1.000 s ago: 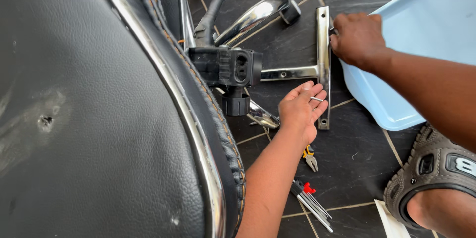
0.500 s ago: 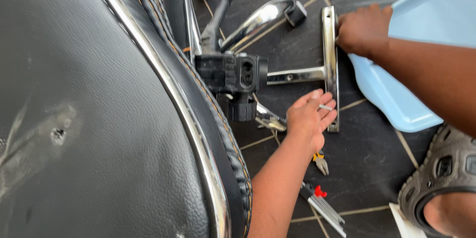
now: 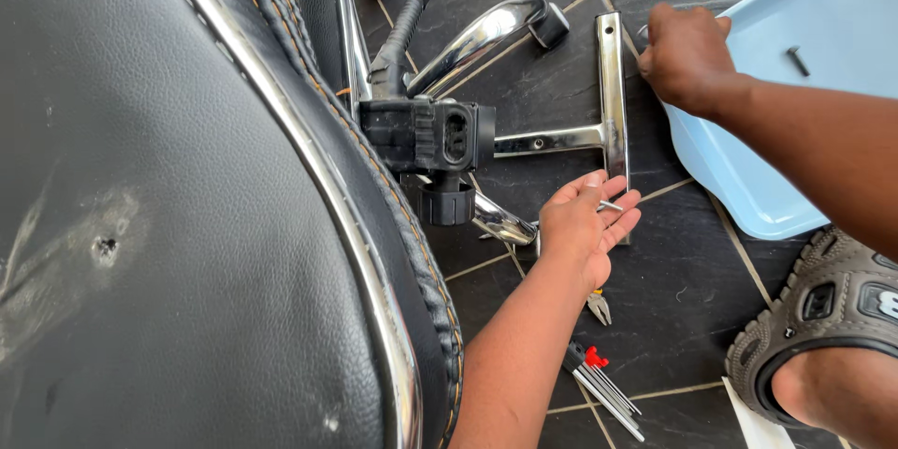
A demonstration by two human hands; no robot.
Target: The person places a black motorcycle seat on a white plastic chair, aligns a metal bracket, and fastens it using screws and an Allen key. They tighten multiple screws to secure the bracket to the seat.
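While the chair (image 3: 187, 224) lies tipped over at nine o'clock, your left hand (image 3: 587, 224) sits dead centre, fingers spread flat and loose, pressed against the low end of the chrome bracket (image 3: 613, 103), with a thin metal key (image 3: 611, 207) poking out between the fingers; whether it is truly gripped, you cannot tell. Your right hand (image 3: 687, 56), up at one o'clock, is curled tight at the bracket's upper end, beside the blue tray (image 3: 748, 196), which holds a dark screw (image 3: 798, 60). The black mechanism (image 3: 430, 136) sits just left of the bracket's crossbar. Pliers (image 3: 599, 306) and a key set (image 3: 603, 388) lie at six o'clock, a sandal (image 3: 823, 318) at four.
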